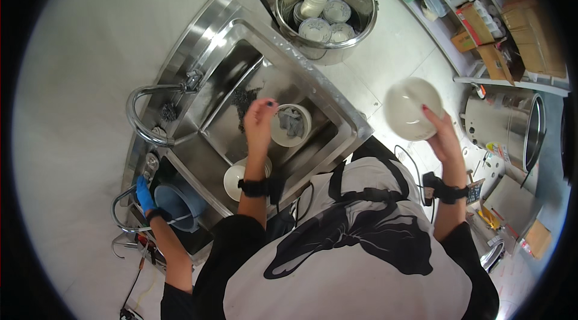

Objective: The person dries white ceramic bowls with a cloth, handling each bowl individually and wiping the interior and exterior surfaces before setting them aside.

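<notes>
On the right, out past the sink's edge, my right hand [442, 135] grips a white bowl [411, 105] by its rim, thumb on the inside. The bowl is slightly blurred. My left hand [259, 117] hangs over the steel sink [212, 117], fingers curled; whether they pinch anything small is unclear. Right beside it, a white round container [308, 126] in the basin holds a wet grey cloth [291, 122]. More white bowls [234, 182] are in the basin below my left forearm, which partly hides them. Dark scraps [241, 98] lie on the basin floor.
A large steel pot [325, 51] with stacked bowls [315, 30] stands beyond the sink. A curved faucet [131, 112] and a scourer [168, 112] are on the left ledge. Another person's blue-gloved hand [144, 193] is by a blue-grey bucket [176, 205]. Shelves [429, 26] hold boxes.
</notes>
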The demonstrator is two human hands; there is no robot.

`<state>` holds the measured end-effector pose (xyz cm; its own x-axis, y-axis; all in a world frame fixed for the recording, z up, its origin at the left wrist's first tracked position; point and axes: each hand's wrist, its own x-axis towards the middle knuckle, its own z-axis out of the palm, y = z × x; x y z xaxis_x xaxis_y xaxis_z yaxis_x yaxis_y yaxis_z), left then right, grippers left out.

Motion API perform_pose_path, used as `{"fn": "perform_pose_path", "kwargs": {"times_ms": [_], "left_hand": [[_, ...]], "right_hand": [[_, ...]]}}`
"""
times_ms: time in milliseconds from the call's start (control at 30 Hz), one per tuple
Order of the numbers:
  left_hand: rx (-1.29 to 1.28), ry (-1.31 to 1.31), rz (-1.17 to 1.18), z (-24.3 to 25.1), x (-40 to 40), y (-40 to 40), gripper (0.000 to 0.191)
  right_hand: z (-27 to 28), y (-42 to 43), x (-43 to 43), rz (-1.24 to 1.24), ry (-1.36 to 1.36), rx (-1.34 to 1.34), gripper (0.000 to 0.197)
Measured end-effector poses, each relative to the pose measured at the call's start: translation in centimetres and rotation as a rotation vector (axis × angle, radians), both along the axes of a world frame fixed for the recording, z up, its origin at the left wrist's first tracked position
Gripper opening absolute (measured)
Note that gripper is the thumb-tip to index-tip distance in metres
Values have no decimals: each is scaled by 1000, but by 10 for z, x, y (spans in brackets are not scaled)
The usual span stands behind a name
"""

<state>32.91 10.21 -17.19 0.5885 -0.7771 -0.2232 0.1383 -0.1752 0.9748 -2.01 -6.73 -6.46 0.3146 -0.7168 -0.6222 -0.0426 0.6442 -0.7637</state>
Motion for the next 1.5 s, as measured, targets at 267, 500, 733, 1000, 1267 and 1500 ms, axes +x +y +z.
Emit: {"fn": "perform_pose_path", "kwargs": {"times_ms": [267,500,733,1000,1267,1500], "left_hand": [[-8,562,-336,114,-120,-54,44],[-74,577,-269,144,-160,-86,34],[-243,1072,-487,126,-164,-86,32],[-16,2042,-559,103,-158,-50,68],[5,1155,-209,146,-153,-24,66],[-335,429,-6,134,-131,15,61]], "right_hand": [[17,-1,44,156,-414,106,56],[53,6,31,242,-243,-639,60],[70,10,10,352,-236,-943,88],[28,-19,49,526,-732,-435,44],[1,-1,110,270,-468,106,33],[-30,36,176,162,-413,380,26]]}}
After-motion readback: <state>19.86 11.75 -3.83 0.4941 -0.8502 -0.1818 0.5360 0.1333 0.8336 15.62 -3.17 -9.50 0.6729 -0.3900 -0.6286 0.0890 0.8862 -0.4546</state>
